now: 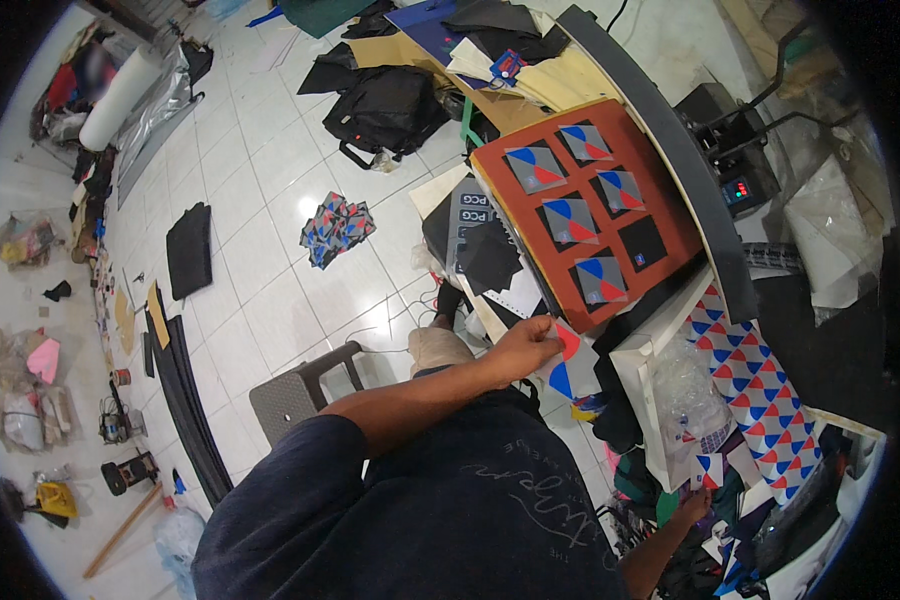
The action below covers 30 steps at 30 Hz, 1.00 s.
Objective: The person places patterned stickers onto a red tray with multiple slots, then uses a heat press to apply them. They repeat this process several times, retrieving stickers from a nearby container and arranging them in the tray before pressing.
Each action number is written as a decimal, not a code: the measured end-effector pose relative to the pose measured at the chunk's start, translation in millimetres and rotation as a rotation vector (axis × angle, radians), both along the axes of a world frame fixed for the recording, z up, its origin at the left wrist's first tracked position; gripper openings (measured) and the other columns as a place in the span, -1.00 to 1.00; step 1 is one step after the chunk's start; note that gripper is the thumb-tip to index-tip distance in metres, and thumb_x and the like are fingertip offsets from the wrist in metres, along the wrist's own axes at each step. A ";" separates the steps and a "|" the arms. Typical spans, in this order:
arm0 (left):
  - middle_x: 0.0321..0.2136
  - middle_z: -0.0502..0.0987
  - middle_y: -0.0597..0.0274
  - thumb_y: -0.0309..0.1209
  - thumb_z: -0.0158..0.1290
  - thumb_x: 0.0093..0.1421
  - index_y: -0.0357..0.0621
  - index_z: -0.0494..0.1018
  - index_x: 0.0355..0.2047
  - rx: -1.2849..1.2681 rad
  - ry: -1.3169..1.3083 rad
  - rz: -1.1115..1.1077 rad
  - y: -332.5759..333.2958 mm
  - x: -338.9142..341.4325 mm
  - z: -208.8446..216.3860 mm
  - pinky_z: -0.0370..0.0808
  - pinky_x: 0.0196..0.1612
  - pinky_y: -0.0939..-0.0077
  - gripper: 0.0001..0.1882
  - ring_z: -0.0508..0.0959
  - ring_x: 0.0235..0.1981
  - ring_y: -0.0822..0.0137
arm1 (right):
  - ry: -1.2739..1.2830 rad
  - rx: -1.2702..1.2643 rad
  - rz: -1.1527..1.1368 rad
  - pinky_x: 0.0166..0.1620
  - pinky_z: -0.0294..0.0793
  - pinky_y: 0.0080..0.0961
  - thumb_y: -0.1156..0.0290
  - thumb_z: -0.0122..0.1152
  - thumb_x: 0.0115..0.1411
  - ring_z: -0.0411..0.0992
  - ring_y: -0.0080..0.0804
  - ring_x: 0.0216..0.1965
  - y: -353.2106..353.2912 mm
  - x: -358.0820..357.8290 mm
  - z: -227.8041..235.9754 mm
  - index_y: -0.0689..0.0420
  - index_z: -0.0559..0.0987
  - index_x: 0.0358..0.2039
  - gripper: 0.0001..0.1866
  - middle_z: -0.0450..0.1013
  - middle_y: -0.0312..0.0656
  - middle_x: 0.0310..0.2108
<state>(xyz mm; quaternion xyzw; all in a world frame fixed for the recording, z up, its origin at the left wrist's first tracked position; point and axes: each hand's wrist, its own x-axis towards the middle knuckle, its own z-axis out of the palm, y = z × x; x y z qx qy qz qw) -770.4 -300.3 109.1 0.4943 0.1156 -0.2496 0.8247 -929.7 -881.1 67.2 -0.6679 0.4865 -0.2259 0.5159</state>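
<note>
My left hand (pixel 526 348) pinches the edge of a grey printed sheet (pixel 578 368) with a red round shape and a blue patch, just off the near corner of a reddish-brown press pad (pixel 652 135). Low on the right, my right hand (pixel 692 506) has its fingers at a small printed card (pixel 708 471) in white, red and blue, beside a white-framed bin. On the pad lie several black squares bearing grey, blue and red printed pieces (pixel 570 220). One dark square (pixel 642 244) shows mostly black with a small blue mark.
A curved dark press plate (pixel 670 150) and a control box (pixel 735 190) stand beyond the pad. A long patterned sheet (pixel 755 400) hangs at right. On the tiled floor are a pile of printed pieces (pixel 337 230), a black backpack (pixel 388 112) and a grey stool (pixel 295 395).
</note>
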 end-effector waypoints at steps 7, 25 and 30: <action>-0.23 0.56 0.23 -0.51 -0.02 0.22 -0.25 0.41 -0.13 0.025 0.001 -0.042 2.8 -1.7 -6.9 0.51 -0.15 0.53 -0.79 0.55 -0.25 0.45 | 0.089 -0.089 0.082 -0.68 0.09 -0.54 0.17 0.02 0.28 0.14 -0.57 -0.73 1.5 -7.6 -12.1 0.08 0.46 -0.33 -0.76 0.25 -0.35 -0.70; -0.26 0.56 0.23 -0.49 -0.01 0.22 -0.27 0.41 -0.15 0.025 -0.001 -0.097 -5.0 1.4 3.8 0.50 -0.18 0.55 -0.80 0.55 -0.29 0.47 | 0.011 -0.003 -0.067 -0.60 0.17 -0.48 0.14 0.13 0.19 0.24 -0.54 -0.66 -14.6 -32.2 -39.6 0.07 0.50 -0.33 -0.74 0.40 -0.31 -0.59; -0.27 0.56 0.24 -0.48 -0.01 0.21 -0.27 0.41 -0.15 0.073 -0.015 -0.084 -4.9 -0.4 4.2 0.49 -0.19 0.55 -0.79 0.55 -0.30 0.46 | 0.094 -0.019 0.004 -0.64 0.15 -0.52 0.18 0.15 0.19 0.26 -0.53 -0.66 -22.0 -26.4 -37.1 0.07 0.49 -0.35 -0.78 0.39 -0.31 -0.60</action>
